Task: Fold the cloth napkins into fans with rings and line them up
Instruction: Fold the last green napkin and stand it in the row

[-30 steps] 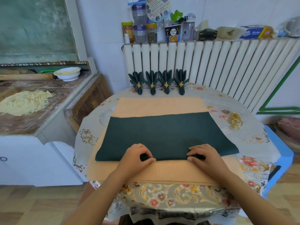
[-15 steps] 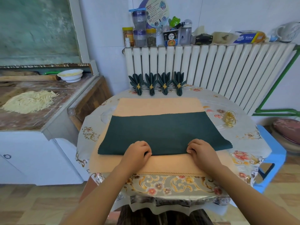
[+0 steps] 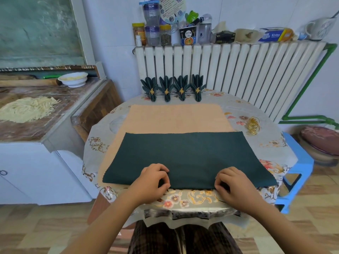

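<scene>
Fingers curled, our left hand (image 3: 153,178) and right hand (image 3: 232,184) each pinch the near edge of the dark green napkin (image 3: 187,158), which lies flat on the peach cloth (image 3: 176,117). We see pale food in the white bowl (image 3: 73,79).

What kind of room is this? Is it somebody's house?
Probably a home kitchen. Fresh-cut noodles lie on the counter at left, jars and food boxes sit on a radiator, and the round table wears a flowery cover.
</scene>
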A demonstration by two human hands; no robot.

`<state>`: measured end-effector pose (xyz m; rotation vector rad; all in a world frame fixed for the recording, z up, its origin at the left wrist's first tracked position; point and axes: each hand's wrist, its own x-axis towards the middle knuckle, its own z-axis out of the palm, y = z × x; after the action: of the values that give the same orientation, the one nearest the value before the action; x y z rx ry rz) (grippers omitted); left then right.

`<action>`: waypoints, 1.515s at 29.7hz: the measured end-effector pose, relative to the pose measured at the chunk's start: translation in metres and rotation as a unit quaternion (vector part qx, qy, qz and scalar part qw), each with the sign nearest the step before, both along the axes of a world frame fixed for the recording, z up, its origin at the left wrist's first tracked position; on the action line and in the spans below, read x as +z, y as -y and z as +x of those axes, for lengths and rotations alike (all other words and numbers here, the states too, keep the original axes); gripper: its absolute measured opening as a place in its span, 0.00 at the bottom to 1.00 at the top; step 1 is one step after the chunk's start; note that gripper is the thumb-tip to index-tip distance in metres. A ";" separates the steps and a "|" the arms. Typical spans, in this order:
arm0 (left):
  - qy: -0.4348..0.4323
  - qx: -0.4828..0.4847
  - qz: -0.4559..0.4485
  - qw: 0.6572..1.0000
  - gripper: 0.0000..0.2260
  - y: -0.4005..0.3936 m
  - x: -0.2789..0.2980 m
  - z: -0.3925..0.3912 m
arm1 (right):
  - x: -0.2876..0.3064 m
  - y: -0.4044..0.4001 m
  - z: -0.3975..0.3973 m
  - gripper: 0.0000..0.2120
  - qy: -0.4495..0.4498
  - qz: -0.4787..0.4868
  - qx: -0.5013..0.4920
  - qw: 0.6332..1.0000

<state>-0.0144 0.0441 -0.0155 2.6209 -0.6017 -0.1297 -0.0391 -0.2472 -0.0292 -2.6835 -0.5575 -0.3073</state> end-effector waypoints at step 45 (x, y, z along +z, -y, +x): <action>-0.019 0.331 -0.180 0.926 0.04 -0.033 0.024 0.093 | -0.007 -0.116 0.090 0.11 -0.102 0.251 -0.057 0.961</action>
<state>0.0790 0.0774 0.0085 2.3053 0.2752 0.1300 0.0512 -0.1312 -0.0365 -2.2191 -0.2220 -0.1701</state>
